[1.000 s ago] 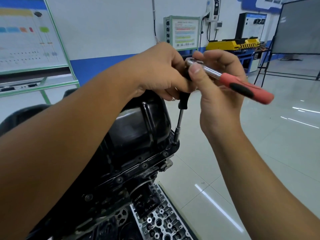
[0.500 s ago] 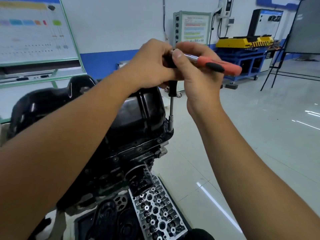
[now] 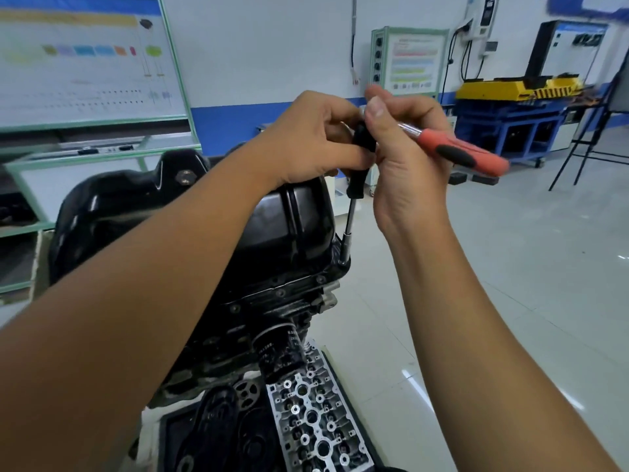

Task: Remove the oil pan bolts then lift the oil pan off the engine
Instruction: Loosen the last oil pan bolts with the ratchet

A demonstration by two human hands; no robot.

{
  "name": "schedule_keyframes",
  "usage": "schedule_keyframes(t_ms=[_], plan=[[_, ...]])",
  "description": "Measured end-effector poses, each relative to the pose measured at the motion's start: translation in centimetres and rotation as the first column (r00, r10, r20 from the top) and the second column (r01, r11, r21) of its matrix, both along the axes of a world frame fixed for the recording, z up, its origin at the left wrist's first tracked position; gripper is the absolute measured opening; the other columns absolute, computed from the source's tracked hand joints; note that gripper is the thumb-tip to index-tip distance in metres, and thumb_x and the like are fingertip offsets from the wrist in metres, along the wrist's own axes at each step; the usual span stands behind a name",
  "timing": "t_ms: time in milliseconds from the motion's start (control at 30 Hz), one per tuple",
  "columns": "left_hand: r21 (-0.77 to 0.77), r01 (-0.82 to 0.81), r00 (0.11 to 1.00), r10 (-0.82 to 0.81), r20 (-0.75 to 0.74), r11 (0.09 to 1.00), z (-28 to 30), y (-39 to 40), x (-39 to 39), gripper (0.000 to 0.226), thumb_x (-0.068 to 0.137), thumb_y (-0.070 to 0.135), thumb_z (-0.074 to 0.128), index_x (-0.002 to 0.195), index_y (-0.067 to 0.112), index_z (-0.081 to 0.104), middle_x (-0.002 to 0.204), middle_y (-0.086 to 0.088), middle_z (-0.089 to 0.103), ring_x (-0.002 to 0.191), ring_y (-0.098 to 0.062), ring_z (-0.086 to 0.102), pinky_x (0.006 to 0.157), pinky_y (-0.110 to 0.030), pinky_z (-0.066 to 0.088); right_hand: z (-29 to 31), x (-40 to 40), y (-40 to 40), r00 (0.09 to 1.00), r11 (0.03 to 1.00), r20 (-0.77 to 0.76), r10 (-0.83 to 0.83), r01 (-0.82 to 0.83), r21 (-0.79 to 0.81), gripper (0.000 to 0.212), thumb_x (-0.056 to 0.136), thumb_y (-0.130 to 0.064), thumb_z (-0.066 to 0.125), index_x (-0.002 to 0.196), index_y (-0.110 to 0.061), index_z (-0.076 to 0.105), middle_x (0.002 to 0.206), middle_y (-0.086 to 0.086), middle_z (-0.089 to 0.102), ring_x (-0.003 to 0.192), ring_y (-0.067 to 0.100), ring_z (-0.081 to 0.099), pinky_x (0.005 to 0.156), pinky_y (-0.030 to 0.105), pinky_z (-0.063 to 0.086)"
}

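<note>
Both hands on ratchet (image 3: pixel 452 149) | left (image 3: pixel 306 144) gripping extension (image 3: pixel 357 158), right (image 3: pixel 405 155) gripping head | handle swung toward 4 o'clock | socket (image 3: pixel 344 248) on pan (image 3: pixel 282 216) bolt, loosening underway

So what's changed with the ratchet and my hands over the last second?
The ratchet handle swung slightly, its red grip pointing less steeply down to the right. The right hand still holds it near the head; the left hand still grips the black extension. The socket stays at the oil pan corner.

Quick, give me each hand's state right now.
Left hand: grips the black extension near the ratchet head.
Right hand: holds the red-handled ratchet.
</note>
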State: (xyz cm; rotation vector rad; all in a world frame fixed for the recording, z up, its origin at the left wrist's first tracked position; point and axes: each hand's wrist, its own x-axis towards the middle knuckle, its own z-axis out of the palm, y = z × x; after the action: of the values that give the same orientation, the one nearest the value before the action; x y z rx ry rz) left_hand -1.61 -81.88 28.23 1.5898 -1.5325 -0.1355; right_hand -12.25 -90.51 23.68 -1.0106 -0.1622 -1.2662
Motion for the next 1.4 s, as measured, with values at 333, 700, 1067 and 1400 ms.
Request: schedule_keyframes(t_ms=[333,700,1067,1400], plan=[[-0.025,-0.059,0.998,0.06,0.017,0.998,-0.1,0.2,-0.1,0.035,0.082,0.008,0.084,0.113,0.004,0.068,0.07,-0.004,0.072,0.067,-0.008,0.064,0.073,-0.043,0.061,0.6,0.5,0.4,0.969,0.979,-0.141,0.202,-0.201,0.02,0.029,0.106,-0.013,0.053,0.125,0.008,0.06,0.122,0.019,0.068,0.104,0.033,0.068,0.093,0.056,0.057],[0.016,-0.041,0.999,0.04,0.027,0.999,-0.1,0.1,0.6,0.029,0.082,0.013,0.086,0.105,0.0,0.073,0.073,-0.004,0.072,0.065,-0.009,0.063,0.067,-0.032,0.058,0.5,0.8,0.4,0.971,0.971,-0.068,0.227,-0.221,0.088,0.015,0.106,-0.017,0.055,0.104,-0.006,0.065,0.101,0.011,0.075,0.098,0.033,0.071,0.093,0.059,0.058],[0.025,-0.045,0.998,0.044,0.033,0.999,-0.3,0.1,0.7,0.033,0.08,0.015,0.088,0.102,-0.003,0.072,0.086,-0.021,0.076,0.078,-0.025,0.072,0.08,-0.045,0.061,0.4,1.0,-0.1,0.963,0.958,-0.039,0.268,-0.261,0.122,0.021,0.107,-0.024,0.053,0.112,-0.007,0.064,0.099,0.011,0.076,0.098,0.032,0.072,0.095,0.059,0.056],[0.067,-0.029,0.999,0.028,0.017,0.997,-0.2,0.3,0.7,0.041,0.076,0.019,0.088,0.101,-0.008,0.071,0.09,-0.033,0.071,0.082,-0.026,0.069,0.092,-0.055,0.058,-0.3,0.9,-0.4,0.943,0.938,-0.007,0.332,-0.329,0.11,0.016,0.106,-0.02,0.055,0.115,-0.009,0.063,0.1,0.012,0.077,0.097,0.027,0.074,0.086,0.046,0.06]])
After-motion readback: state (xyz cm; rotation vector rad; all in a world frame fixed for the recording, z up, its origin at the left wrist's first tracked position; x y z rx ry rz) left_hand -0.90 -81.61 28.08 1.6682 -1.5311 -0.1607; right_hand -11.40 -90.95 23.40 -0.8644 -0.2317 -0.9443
